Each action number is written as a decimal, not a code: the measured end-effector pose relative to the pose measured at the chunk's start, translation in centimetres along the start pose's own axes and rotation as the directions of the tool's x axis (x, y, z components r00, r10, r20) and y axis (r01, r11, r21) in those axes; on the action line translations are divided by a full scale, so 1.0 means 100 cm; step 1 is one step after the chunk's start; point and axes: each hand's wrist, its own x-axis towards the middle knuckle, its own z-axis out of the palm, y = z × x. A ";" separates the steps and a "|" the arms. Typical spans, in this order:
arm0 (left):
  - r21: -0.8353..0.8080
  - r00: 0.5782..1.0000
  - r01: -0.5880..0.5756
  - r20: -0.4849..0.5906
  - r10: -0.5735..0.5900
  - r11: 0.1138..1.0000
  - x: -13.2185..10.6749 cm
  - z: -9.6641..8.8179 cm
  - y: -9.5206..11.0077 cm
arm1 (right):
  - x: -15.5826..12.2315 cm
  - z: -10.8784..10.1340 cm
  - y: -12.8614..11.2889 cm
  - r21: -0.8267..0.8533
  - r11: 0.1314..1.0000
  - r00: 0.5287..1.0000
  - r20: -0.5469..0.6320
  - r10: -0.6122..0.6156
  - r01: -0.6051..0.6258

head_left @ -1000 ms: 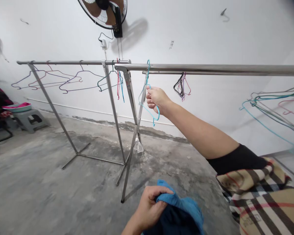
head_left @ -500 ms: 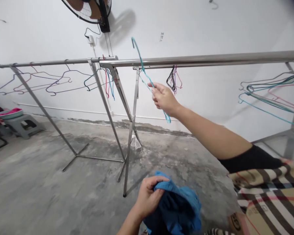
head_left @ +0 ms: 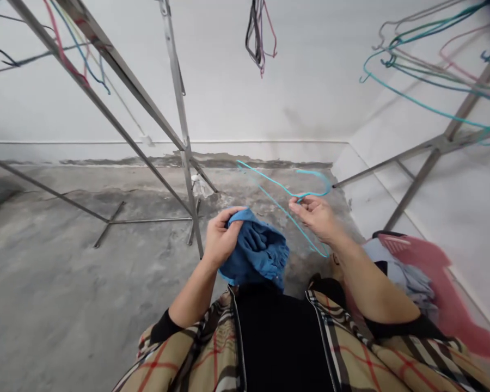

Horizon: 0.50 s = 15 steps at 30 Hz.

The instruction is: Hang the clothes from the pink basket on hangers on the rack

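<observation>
A bunched blue garment (head_left: 258,247) hangs from my left hand (head_left: 221,235), whose thumb and fingers pinch its upper edge. What kind of garment it is cannot be made out. My right hand (head_left: 315,216) grips a turquoise clothes hanger (head_left: 275,181) near the base of its hook. The hook curves off to the upper right, and the hanger's body stretches left and down toward the garment. Hanger and cloth are apart, both in front of my waist.
Metal rack legs (head_left: 179,109) stand at the left, with another rack frame (head_left: 428,163) at the right. Several hangers (head_left: 433,65) hang upper right, and a dark and pink bunch (head_left: 259,35) hangs at the wall. A pink basket (head_left: 453,283) with clothes sits beside me on the right.
My view has tilted down. My right hand has brought the turquoise hanger down from near the rail to beside the blue garment. My left hand still holds the garment.
</observation>
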 end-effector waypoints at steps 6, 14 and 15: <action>-0.038 0.968 -0.126 0.213 0.132 0.991 0.003 0.037 0.025 | -0.012 -0.007 0.030 -0.072 0.997 0.983 0.182 -0.004 0.018; 0.229 0.920 -0.352 0.262 0.291 0.908 0.009 0.063 0.016 | -0.029 -0.056 -0.002 -0.139 0.978 0.967 -0.179 -0.182 0.158; 0.304 0.909 -0.379 0.299 0.290 0.874 0.010 0.067 0.010 | -0.034 -0.063 -0.008 -0.167 0.966 0.945 -0.227 -0.235 0.200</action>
